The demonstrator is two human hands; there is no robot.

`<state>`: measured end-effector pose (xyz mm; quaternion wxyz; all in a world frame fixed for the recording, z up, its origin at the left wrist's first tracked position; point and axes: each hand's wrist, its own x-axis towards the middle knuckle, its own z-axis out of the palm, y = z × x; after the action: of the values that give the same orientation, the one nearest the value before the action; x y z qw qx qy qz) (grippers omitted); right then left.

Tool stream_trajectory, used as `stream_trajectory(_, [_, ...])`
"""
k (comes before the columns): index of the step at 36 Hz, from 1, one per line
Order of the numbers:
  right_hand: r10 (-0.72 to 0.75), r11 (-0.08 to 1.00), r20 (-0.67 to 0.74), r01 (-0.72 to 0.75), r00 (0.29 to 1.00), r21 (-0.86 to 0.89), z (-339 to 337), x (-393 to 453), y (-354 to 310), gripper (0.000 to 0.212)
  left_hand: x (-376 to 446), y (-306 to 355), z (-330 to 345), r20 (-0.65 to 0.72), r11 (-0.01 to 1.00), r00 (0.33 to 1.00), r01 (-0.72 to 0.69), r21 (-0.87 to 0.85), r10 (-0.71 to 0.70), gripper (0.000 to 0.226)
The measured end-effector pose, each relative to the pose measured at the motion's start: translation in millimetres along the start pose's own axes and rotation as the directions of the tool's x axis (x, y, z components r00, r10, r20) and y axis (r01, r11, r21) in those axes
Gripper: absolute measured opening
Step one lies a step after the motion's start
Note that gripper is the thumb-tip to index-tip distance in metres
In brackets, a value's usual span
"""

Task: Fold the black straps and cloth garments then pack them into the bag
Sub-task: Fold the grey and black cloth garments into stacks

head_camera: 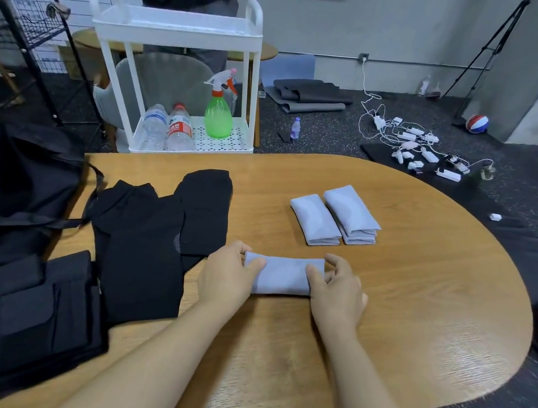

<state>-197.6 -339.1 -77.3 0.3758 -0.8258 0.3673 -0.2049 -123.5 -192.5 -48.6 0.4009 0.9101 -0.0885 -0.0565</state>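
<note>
A folded light-grey cloth (282, 275) lies crosswise on the wooden table (420, 294) in front of me. My left hand (228, 276) grips its left end and my right hand (338, 291) grips its right end, thumbs on top. Two more folded grey cloths (315, 220) (352, 214) lie side by side farther back. Black garments (152, 239) lie spread flat to the left. A black strapped piece (35, 306) covers the near-left corner. The black bag (11, 185) sits at the table's left edge, with its strap (88, 199) trailing onto the table.
A white cart (176, 63) with water bottles and a green spray bottle stands behind the table. A person stands behind the cart. Chargers and cables (417, 145) lie on the floor at the right. A black wire rack (25, 31) stands at the left.
</note>
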Motion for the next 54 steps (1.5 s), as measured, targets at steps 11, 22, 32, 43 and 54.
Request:
stream_trajectory(11, [-0.091,0.982,-0.131,0.067,0.987,-0.176,1.5,-5.9,3.2,0.019,-2.9,-7.1,-4.5,-0.071,0.993,0.994,-0.077,0.086,0.084,0.019])
stream_trajectory(22, [-0.189,0.958,-0.164,0.145,0.968,-0.249,-5.9,-2.6,3.6,0.026,3.2,-16.4,-5.6,-0.072,0.97,0.976,-0.191,0.153,0.204,0.023])
stream_trajectory(32, [-0.695,0.578,0.188,0.695,0.694,-0.428,2.8,-29.4,0.9,0.044,-35.7,-18.1,14.3,0.123,0.719,0.769,-0.633,0.288,0.627,0.055])
stream_trajectory(43, [-0.508,0.556,0.503,0.713,0.699,-0.428,3.3,-20.4,13.0,0.066,-31.4,-25.3,12.9,0.449,0.657,0.825,-0.552,0.513,0.343,0.059])
stream_trajectory(54, [-0.359,0.623,0.531,0.621,0.767,-0.476,-14.6,-16.7,10.4,0.109,-26.6,-22.4,-2.4,0.458,0.64,0.848,-0.51,0.574,0.265,0.059])
